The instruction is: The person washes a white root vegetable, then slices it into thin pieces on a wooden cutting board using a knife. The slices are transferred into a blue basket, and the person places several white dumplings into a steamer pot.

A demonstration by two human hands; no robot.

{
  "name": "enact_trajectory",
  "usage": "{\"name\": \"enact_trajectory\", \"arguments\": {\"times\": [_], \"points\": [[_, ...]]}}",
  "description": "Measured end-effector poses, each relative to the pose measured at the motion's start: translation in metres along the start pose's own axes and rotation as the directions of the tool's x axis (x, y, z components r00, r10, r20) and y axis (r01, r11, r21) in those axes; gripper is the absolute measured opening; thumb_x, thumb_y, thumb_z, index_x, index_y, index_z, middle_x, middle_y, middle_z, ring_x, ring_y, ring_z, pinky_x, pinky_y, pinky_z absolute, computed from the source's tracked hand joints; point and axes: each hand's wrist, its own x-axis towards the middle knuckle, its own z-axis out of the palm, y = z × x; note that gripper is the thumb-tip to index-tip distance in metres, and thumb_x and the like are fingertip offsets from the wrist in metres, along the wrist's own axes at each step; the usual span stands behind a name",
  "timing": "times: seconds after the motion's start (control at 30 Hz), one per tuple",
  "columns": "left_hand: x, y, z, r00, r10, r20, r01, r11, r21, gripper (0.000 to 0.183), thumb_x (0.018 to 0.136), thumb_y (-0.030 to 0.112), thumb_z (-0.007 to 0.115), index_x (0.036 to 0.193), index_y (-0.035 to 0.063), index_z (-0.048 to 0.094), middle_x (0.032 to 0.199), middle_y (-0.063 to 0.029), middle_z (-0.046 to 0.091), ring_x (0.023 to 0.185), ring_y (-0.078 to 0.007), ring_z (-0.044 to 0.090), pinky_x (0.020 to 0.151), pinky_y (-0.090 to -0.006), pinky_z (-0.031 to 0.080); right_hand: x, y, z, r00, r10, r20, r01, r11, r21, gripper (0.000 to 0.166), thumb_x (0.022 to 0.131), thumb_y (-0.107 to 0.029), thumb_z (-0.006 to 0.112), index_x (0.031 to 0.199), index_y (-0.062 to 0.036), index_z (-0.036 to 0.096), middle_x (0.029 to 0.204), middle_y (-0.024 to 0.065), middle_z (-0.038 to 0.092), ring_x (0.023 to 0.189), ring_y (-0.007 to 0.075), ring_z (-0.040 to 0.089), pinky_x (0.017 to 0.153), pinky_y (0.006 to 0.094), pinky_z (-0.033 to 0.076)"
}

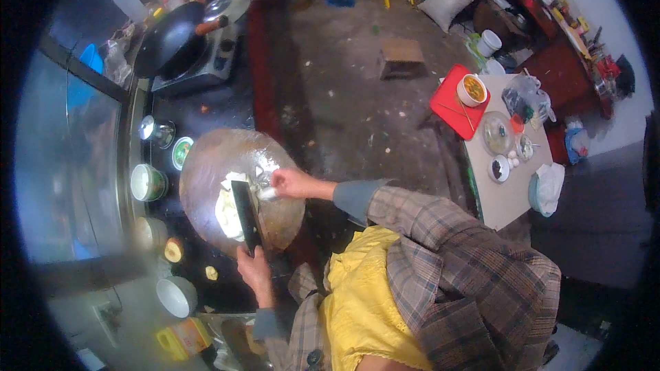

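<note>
My left hand [254, 270] grips the handle of a cleaver [246, 214]. Its dark blade lies over a round wooden chopping board [206, 165], against a heap of white cut food pieces [227, 211]. On the far side of the blade is my right hand [293, 183], with bent fingers touching a white piece [267, 194]. I cannot tell whether the fingers hold that piece. More pale, shiny bits lie by these fingertips, too blurred to name. The blade hides part of the heap.
Bowls [176, 296], a glass jar [164, 133] and a halved fruit or vegetable [174, 250] line the counter's window side. A wok [172, 38] sits on the stove [198, 64]. Behind my right arm stands a table [497, 208] with a red tray [454, 105] and a food bowl [471, 90].
</note>
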Motion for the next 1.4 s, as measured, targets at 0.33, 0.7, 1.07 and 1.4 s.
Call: {"name": "enact_trajectory", "arguments": {"times": [0.33, 0.7, 1.07, 1.4], "points": [[-0.026, 0.029, 0.0, 0.997, -0.07, 0.023, 0.07, 0.997, 0.018, 0.032, 0.086, 0.029, 0.064, 0.106, 0.0037, 0.058, 0.095, -0.0254, 0.068, 0.092, -0.0462, 0.064, 0.079, -0.053, 0.049, -0.019, 0.008, -0.015, 0.98, -0.199, 0.017, 0.17, 0.786, -0.595, 0.027, 0.08, -0.006, 0.059, 0.106, -0.0029, 0.066, 0.095, 0.0215, 0.061, 0.089, 0.04, 0.058, 0.079, 0.0492, 0.049], [-0.041, 0.058, 0.011, 0.997, 0.008, 0.081, -0.011, 0.999, 0.031, 0.023, 0.092, 0.023, 0.056, 0.102, 0.0037, 0.049, 0.09, -0.0258, 0.066, 0.088, -0.0481, 0.063, 0.075, -0.0583, 0.046, -0.028, -0.015, -0.019, 0.985, 0.089, -0.147, -0.147, 0.88, -0.452, 0.02, 0.083, -0.008, 0.064, 0.102, -0.0019, 0.059, 0.099, 0.0201, 0.061, 0.095, 0.0418, 0.061, 0.08, 0.0477, 0.049], [-0.023, 0.042, 0.043, 0.991, -0.021, 0.132, 0.01, 0.996, 0.089, 0.023, 0.092, 0.024, 0.054, 0.102, 0.0036, 0.051, 0.088, -0.0288, 0.066, 0.086, -0.0482, 0.064, 0.076, -0.0582, 0.048, -0.024, 0.016, -0.017, 0.99, 0.064, -0.129, -0.124, 0.838, -0.531, 0.029, 0.085, -0.007, 0.061, 0.113, -0.0022, 0.057, 0.103, 0.0222, 0.062, 0.1, 0.0432, 0.06, 0.086, 0.0463, 0.049], [0.023, -0.004, -0.032, 0.949, -0.115, -0.295, 0.162, 0.977, 0.141, 0.031, 0.09, 0.029, 0.06, 0.108, 0.0053, 0.051, 0.101, -0.0214, 0.067, 0.091, -0.0444, 0.064, 0.076, -0.0537, 0.048, -0.03, -0.023, -0.026, 0.982, 0.103, -0.157, -0.131, 0.975, -0.181, 0.03, 0.091, -0.009, 0.057, 0.121, -0.0041, 0.059, 0.099, 0.0135, 0.071, 0.088, 0.0258, 0.068, 0.077, 0.0369, 0.053]]}}
